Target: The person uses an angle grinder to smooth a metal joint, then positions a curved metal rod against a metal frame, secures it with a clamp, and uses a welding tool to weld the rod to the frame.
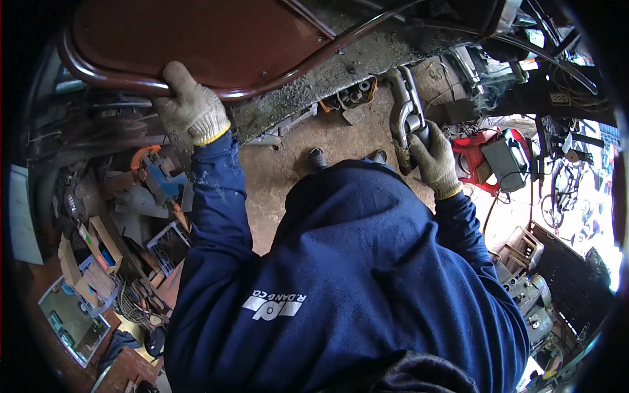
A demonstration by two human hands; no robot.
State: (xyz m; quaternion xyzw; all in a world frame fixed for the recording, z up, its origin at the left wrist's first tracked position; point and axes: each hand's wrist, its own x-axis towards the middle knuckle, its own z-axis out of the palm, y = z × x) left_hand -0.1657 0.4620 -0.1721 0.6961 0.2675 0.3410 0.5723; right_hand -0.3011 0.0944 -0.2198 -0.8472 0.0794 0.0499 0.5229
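Note:
My left hand [191, 105], in a cream knitted glove, grips the rounded rim of a dark brown panel [196, 33] with a tubular edge. The thumb lies over the rim, and the other fingers are partly hidden. The panel rests at the far left on a rough, grimy workbench [288, 101]. At the right, my right hand [432, 160], gloved the same way, is closed round the lower part of a heavy metal clamp [401, 108]. That clamp is long and curved, beside the bench's near edge; whether it touches the bench I cannot tell.
Under the bench lies an orange-edged container of metal parts [357, 95]. A red stool [473, 154] bearing a grey box-shaped machine [506, 162] stands at the right. Tools and boxes clutter the left, including a blue-and-orange power tool [160, 175]. Smoke [490, 98] hangs at the far right.

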